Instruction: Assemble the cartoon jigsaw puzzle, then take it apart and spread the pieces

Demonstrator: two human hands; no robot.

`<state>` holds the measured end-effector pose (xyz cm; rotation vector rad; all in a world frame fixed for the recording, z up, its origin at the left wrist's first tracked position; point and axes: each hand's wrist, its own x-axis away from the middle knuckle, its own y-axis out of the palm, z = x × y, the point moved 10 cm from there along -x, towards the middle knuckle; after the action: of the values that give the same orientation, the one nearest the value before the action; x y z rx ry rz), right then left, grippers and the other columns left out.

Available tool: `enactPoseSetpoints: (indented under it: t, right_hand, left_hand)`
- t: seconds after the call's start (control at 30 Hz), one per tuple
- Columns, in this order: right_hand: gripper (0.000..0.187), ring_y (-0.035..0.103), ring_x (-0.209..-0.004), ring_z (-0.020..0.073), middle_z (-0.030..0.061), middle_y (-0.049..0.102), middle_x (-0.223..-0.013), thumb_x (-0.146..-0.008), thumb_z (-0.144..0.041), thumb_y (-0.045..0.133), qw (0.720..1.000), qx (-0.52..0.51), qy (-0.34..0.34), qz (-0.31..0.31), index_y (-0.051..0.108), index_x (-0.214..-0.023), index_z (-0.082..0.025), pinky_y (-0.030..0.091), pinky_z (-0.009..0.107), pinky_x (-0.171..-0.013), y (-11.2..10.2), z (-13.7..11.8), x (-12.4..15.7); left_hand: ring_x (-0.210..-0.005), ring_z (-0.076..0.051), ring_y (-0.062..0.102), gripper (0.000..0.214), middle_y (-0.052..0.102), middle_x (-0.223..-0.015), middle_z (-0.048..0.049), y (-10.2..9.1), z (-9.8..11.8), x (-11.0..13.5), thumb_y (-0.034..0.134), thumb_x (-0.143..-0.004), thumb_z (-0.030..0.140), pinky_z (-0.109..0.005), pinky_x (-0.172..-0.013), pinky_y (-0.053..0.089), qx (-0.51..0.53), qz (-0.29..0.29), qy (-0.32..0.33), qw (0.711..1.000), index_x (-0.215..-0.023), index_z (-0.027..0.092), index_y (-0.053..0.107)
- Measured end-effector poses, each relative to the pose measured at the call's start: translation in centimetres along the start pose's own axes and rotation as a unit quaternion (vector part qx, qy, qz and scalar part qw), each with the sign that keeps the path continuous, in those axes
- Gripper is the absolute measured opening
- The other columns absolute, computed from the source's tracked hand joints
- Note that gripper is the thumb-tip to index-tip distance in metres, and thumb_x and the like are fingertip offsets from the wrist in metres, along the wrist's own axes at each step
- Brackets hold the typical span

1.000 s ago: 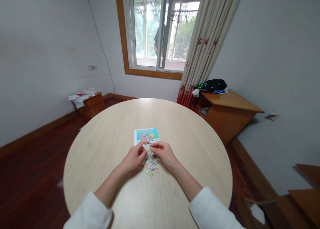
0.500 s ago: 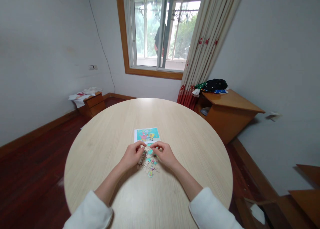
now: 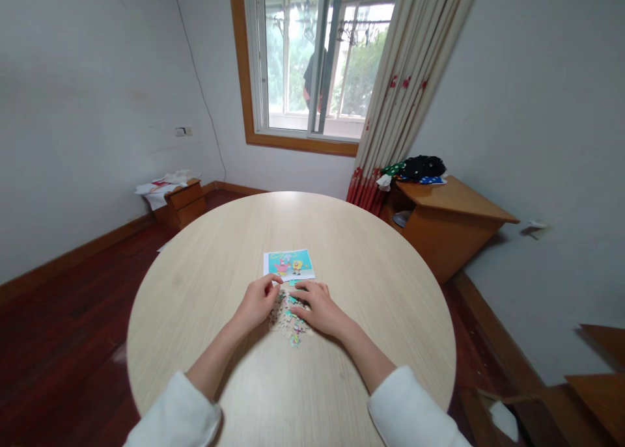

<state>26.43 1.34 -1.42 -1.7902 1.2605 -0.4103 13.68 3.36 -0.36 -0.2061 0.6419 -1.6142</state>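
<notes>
A loose pile of small jigsaw puzzle pieces (image 3: 283, 321) lies on the round table, many pale side up, others turquoise, pink or yellow. Just behind it lies a printed cartoon picture (image 3: 289, 265) with a pink and a yellow figure on turquoise. At the pile's left side, my left hand (image 3: 258, 300) is closed in a pinch, a pale puzzle piece seeming to show at its fingertips. My right hand (image 3: 318, 307) rests over the pile's right side with fingers apart, the tips touching pieces. Part of the pile is hidden under both hands.
The round wooden table (image 3: 209, 252) fills the middle of the view. Beyond its far right edge stands a tilted brown desk (image 3: 449, 219) with cloths (image 3: 422, 167) on top. A small wooden cabinet (image 3: 186, 203) with papers is at far left, and a curtain (image 3: 400, 95) hangs beside the window.
My right hand has opened from a pinch and spread its fingers lower over the pile. My left hand stays pinched in nearly the same place. The view has shifted slightly.
</notes>
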Motion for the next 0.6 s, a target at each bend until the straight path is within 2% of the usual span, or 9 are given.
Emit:
enactPoseSetpoints:
  t: [0.2,0.3,0.4,0.5,0.6]
  right_hand:
    - [0.009,0.056,-0.099,0.0171,0.0048,0.065,-0.099,-0.081,-0.025,0.064,1.0,0.003,0.0,0.002,0.069,-0.087,-0.019,0.029,0.036,-0.091,-0.3,-0.6,-0.3]
    - [0.016,0.056,-0.092,0.016,0.0044,0.066,-0.089,-0.087,-0.021,0.055,1.0,0.019,-0.005,0.004,0.067,-0.079,-0.017,0.029,0.035,-0.087,-0.5,-0.7,-0.4]
    - [0.021,0.056,-0.087,0.0163,0.0042,0.066,-0.083,-0.088,-0.017,0.05,0.999,0.016,0.008,0.043,0.065,-0.073,-0.016,0.029,0.036,-0.086,-1.2,-0.3,-0.5]
    - [0.019,0.056,-0.082,0.016,0.0044,0.066,-0.081,-0.086,-0.02,0.05,0.992,-0.062,0.03,0.107,0.063,-0.074,-0.016,0.034,0.033,-0.083,-2.1,0.4,-0.5]
    - [0.023,0.055,-0.074,0.015,0.0032,0.063,-0.075,-0.085,-0.029,0.049,0.969,-0.203,0.05,0.133,0.062,-0.072,-0.017,0.039,0.028,-0.071,-2.4,1.2,-0.7]
  left_hand:
    - [-0.05,-0.011,0.041,0.024,0.043,-0.052,0.0055,0.5,-0.1,0.0,0.044,-0.08,0.03,-0.024,-0.052,0.029,-0.008,-0.012,0.008,1.0,-0.085,0.016,0.062]
    - [-0.05,-0.011,0.041,0.022,0.043,-0.053,0.0049,0.5,-0.1,0.1,0.044,-0.08,0.029,-0.025,-0.052,0.029,-0.005,-0.015,0.01,1.0,-0.084,0.016,0.062]
    - [-0.051,-0.011,0.041,0.021,0.045,-0.053,0.004,0.6,-0.1,0.1,0.046,-0.081,0.029,-0.025,-0.052,0.03,0.005,-0.02,0.013,1.0,-0.082,0.016,0.063]
    - [-0.053,-0.011,0.042,0.021,0.047,-0.054,0.0033,1.1,0.2,0.3,0.048,-0.081,0.031,-0.024,-0.054,0.032,0.027,-0.042,0.017,0.999,-0.081,0.016,0.063]
    - [-0.057,-0.011,0.046,0.023,0.053,-0.061,0.0012,1.9,0.4,0.4,0.054,-0.078,0.033,-0.025,-0.057,0.036,0.057,-0.074,0.014,0.996,-0.088,0.015,0.064]
